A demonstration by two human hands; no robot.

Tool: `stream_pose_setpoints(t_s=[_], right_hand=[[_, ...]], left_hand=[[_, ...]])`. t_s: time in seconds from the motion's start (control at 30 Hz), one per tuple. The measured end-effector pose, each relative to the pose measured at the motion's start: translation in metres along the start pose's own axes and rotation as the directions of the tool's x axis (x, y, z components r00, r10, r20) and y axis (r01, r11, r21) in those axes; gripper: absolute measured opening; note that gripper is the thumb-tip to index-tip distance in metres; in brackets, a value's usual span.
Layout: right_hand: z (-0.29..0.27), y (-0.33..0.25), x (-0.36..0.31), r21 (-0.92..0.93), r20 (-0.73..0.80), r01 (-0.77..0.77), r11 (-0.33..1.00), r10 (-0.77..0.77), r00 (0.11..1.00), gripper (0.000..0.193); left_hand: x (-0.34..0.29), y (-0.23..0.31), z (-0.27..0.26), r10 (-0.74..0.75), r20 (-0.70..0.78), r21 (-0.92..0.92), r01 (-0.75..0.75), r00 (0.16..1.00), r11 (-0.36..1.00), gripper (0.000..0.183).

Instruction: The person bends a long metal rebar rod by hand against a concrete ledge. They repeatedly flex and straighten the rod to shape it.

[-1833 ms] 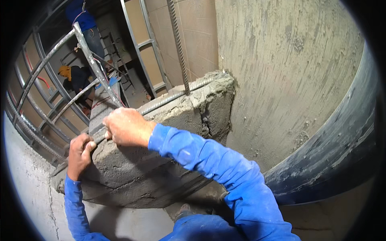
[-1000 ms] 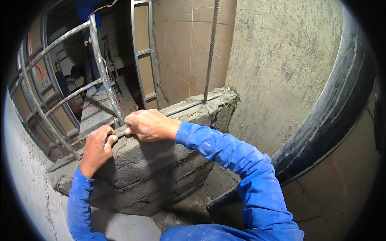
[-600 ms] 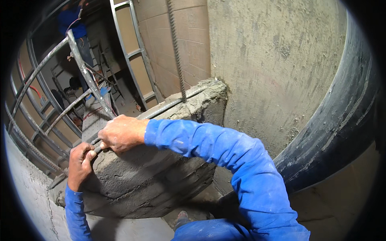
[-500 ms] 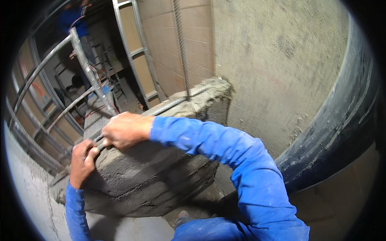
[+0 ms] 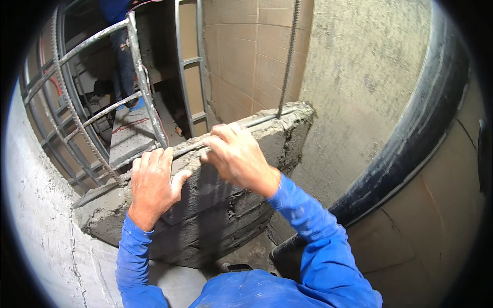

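A low cement-covered wall (image 5: 179, 231) crosses in front of me, rough and grey, with a thin metal rod (image 5: 264, 119) lying along its top edge. My left hand (image 5: 153, 185) rests over that edge, fingers stretched forward and thumb apart; its fingertips are partly hidden beyond the rod. To its right, my right hand (image 5: 239, 156) has its fingers curled onto the rod, with the thumb tucked underneath. A ribbed steel bar (image 5: 288, 61) rises from the wall top, right of my hands.
Beyond the wall stands a metal scaffold frame (image 5: 136, 56), with a plank platform (image 5: 131, 136) behind it. A person (image 5: 120, 61) in blue stands there. A thick black pipe (image 5: 395, 164) runs down the right side beside a plastered wall (image 5: 359, 92). Another ribbed bar (image 5: 69, 97) rises at left.
My view has shifted. My hands have moved apart: the left has gone from a closed grip to stretched fingers, and the right has moved rightward along the rod.
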State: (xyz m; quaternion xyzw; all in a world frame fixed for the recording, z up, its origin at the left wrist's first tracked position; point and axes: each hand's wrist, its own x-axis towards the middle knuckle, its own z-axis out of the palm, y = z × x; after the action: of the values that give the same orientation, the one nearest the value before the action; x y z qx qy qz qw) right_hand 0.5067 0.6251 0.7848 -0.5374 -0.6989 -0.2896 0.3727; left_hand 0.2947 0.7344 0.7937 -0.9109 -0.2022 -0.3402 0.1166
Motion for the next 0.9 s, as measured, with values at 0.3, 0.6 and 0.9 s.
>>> stream_pose_setpoints(t_s=[0.3,0.6,0.9], right_hand=[[-0.031,-0.102,-0.317,0.082,0.718,-0.785,0.614,0.509,0.474,0.043],[-0.07,-0.188,-0.571,-0.043,0.671,-0.995,0.09,0.74,0.038,0.055],[-0.104,-0.219,-0.565,0.287,0.432,-0.875,-0.39,0.868,-0.245,0.054]], left_hand=[[-0.006,0.006,0.019,0.019,-0.033,0.12,-0.015,0.999,0.993,0.058],[-0.047,0.056,0.028,-0.03,-0.281,0.186,0.085,0.959,0.979,0.069],[-0.198,0.322,0.13,0.547,0.519,-0.834,0.25,0.657,0.492,0.045]])
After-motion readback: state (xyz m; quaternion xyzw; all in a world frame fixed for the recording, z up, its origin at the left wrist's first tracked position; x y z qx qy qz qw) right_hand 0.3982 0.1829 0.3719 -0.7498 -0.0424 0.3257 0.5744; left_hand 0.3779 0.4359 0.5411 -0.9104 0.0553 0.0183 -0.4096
